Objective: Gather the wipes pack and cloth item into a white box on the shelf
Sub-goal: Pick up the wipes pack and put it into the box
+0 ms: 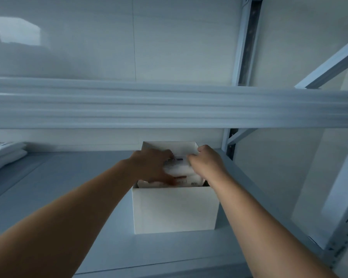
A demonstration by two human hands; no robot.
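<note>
– Reaching into the white box (175, 209) by the shelf's (68, 177) right edge, both hands meet on the wipes pack (181, 169)!
– Grips?
– Left hand (153, 165) clamps it, fingers over the far edge, thumb near; right hand (207, 161) curls round its right end. The pack's inside the box's open top.

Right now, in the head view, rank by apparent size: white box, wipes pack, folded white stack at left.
1. white box, clearly largest.
2-3. wipes pack and folded white stack: unsure; the pack is partly hidden, the stack cut by the frame edge.
</note>
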